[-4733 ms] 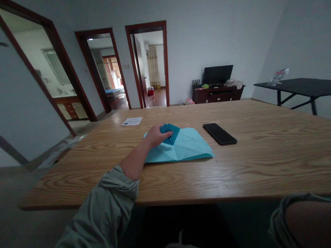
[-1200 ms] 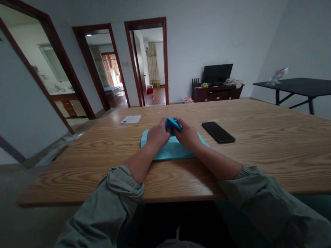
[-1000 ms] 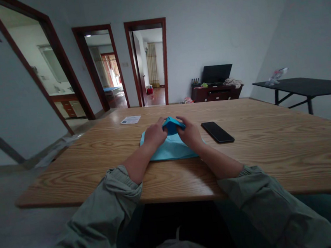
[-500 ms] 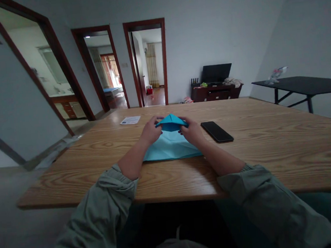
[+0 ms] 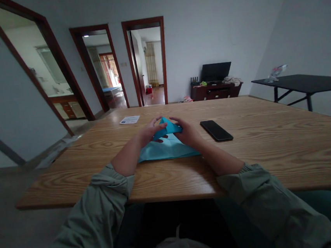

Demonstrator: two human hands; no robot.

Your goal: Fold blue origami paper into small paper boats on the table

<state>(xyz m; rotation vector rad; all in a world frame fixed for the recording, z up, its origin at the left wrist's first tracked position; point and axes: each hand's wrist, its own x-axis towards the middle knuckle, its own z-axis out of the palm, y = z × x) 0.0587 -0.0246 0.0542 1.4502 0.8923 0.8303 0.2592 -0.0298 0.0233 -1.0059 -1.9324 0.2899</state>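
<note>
A folded blue paper piece point(image 5: 168, 127) with a pointed top is held up between both hands. My left hand point(image 5: 151, 132) grips its left side, with the thumb across the front and the other fingers partly behind and below. My right hand point(image 5: 186, 130) pinches its right corner. Beneath the hands, a lighter blue sheet point(image 5: 168, 149) lies flat on the wooden table point(image 5: 100, 177), near the front edge. The hands cover part of that sheet's upper side.
A black phone point(image 5: 216, 130) lies right of the hands. Farther back on the left is a small white printed card point(image 5: 129, 120). Beyond the table stand a dark cabinet point(image 5: 216, 91) with a screen and a black table point(image 5: 304, 82).
The raised blue paper has closed from a wide open curve into a narrower, tilted peak. My left hand has shifted left and lower, its thumb now across the paper's front.
</note>
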